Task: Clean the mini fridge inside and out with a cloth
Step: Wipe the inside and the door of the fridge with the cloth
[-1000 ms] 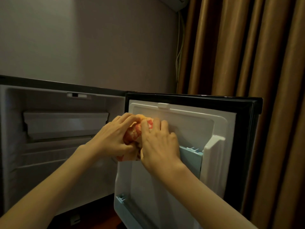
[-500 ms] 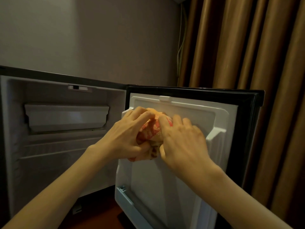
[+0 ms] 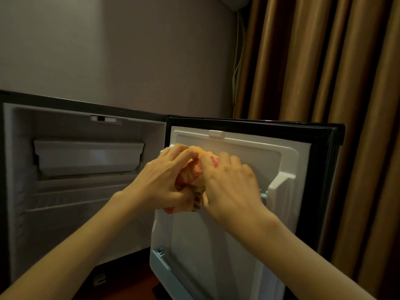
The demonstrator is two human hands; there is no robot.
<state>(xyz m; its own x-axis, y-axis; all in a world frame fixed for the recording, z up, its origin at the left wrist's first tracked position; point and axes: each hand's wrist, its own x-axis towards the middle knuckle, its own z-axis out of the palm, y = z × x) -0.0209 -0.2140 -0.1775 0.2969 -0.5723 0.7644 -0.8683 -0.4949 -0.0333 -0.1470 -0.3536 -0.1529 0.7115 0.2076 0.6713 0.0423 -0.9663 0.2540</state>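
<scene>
The mini fridge [image 3: 86, 208] stands open, its white inside on the left and its door [image 3: 259, 161] swung out to the right, inner white liner facing me. An orange and red patterned cloth [image 3: 191, 172] is bunched against the upper left of the door liner. My left hand [image 3: 160, 180] grips the cloth from the left with curled fingers. My right hand [image 3: 229, 185] holds it from the right, fingers bent over the top. Most of the cloth is hidden between the two hands.
A white freezer flap [image 3: 88, 156] sits at the top of the fridge interior. A pale blue door shelf rail [image 3: 164, 263] runs along the door's lower part. Brown curtains [image 3: 346, 83] hang close behind the door. A grey wall [image 3: 119, 50] is behind the fridge.
Both hands and the cloth have shifted slightly to the right and up along the top of the door liner. The grip on the cloth is unchanged.
</scene>
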